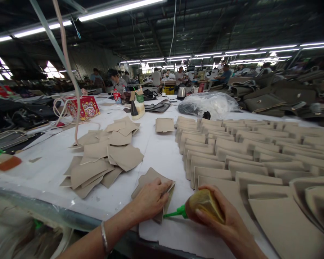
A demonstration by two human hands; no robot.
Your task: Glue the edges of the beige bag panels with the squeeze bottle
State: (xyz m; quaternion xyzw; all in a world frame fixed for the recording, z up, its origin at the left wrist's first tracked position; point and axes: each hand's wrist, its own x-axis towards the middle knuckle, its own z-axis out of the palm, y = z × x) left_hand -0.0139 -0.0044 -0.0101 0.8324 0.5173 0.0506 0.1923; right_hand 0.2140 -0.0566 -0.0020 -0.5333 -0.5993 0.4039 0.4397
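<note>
My left hand (152,196) presses down on a small beige leather-like piece (145,178) near the front edge of the table, fingers bent over its right side. Other layers seem to lie beneath it. My right hand (221,216) is wrapped around a squeeze bottle (202,207) of amber liquid, tilted onto its side. Its green nozzle (176,212) points left, and the tip is at the piece's lower right edge. Whether liquid is coming out cannot be made out.
Loose beige pieces (97,162) lie heaped at left. Overlapping rows of folded pieces (248,154) fill the right side. Another amber bottle (5,162) lies far left. Farther back are a red box (83,106), a plastic bag (210,102), a kettle (181,92) and people at work.
</note>
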